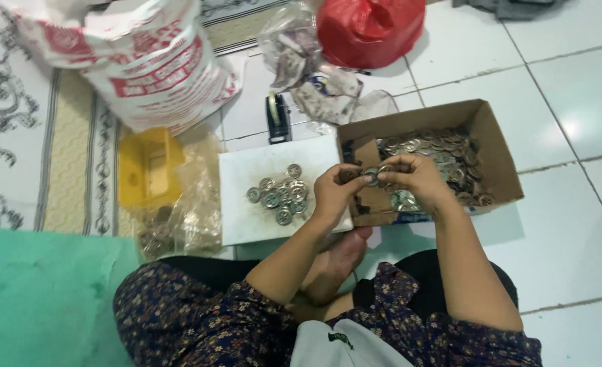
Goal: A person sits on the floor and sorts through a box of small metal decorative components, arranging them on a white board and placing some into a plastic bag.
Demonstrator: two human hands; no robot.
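Note:
My left hand [333,192] and my right hand [416,178] meet over the near edge of a cardboard box [498,146], and together they pinch a small round silver metal piece [371,175]. Inside the box lie several more silver round pieces [443,153]. Just left of my left hand, a white board [246,217] on the floor carries a small pile of the same pieces [280,194]. I sit cross-legged, and a bare foot [338,261] shows below the board.
A yellow plastic container [148,166] and clear plastic bags [192,211] lie left of the board. A black tape dispenser [278,117], a large printed white sack [144,61] and a red plastic bag [369,27] sit farther away. A green mat [42,299] is at lower left.

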